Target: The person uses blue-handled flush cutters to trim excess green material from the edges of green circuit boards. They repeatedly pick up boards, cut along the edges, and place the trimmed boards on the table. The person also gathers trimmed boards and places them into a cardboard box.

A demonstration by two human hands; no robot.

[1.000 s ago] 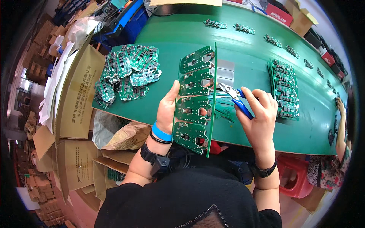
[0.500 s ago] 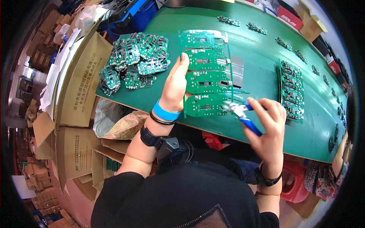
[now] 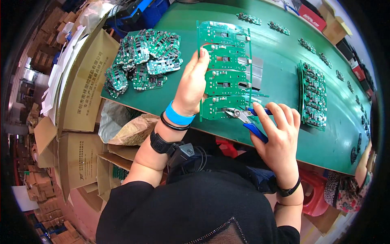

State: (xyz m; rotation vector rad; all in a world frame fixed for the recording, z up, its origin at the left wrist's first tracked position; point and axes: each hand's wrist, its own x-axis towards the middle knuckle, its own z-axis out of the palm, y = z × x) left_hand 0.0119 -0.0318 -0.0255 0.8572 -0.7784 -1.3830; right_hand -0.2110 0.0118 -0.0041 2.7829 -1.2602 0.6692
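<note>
My left hand (image 3: 191, 87) is closed on the left edge of a green circuit board panel (image 3: 227, 77), its thumb lying along the rim. Several joined boards make up the panel, which is held up over the table with thin rails down both long sides. In my right hand (image 3: 280, 138) are blue-handled cutting pliers (image 3: 242, 116), their handles spread. The pliers' metal jaws lie over the lowest board of the panel, near its right end; whether they touch it I cannot tell.
Loose circuit boards are heaped in a pile (image 3: 146, 57) at the left of the green table (image 3: 280, 81). A stack of board panels (image 3: 313, 97) stands at the right. Single boards (image 3: 279, 28) line the far edge. Cardboard boxes (image 3: 81, 158) stand left of the table.
My left hand has raised the panel slightly away from me and to the right. The pliers have moved left, from the panel's right edge to over its lowest board.
</note>
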